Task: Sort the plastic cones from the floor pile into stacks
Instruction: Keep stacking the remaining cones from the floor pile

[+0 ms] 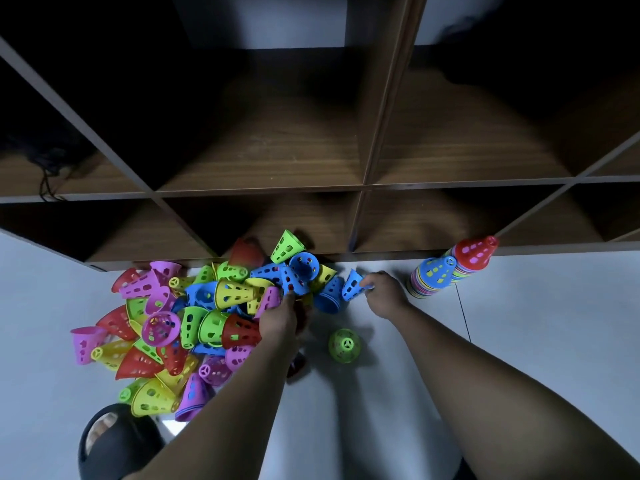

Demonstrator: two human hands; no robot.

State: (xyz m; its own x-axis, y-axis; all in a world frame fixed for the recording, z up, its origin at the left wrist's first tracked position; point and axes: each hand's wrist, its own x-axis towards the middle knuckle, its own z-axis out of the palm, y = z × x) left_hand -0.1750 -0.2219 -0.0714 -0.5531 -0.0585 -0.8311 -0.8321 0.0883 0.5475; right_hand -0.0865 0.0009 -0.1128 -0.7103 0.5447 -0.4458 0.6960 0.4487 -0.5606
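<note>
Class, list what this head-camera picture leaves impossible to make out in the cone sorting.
Head view only.
1. What the left hand holds: its fingers are buried in the pile.
2. Red thing: mostly under the left arm.
3. Cone count in the stacks: rims too small.
4. Shelf cubby depths: too dark.

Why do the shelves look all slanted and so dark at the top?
Head view: the wide-angle lens splays the wooden shelf edges outward; head view: little light reaches its cubbies, so they go black, while the pale floor and cone pile stay bright; head view: the lone green cone casts a soft shadow.
</note>
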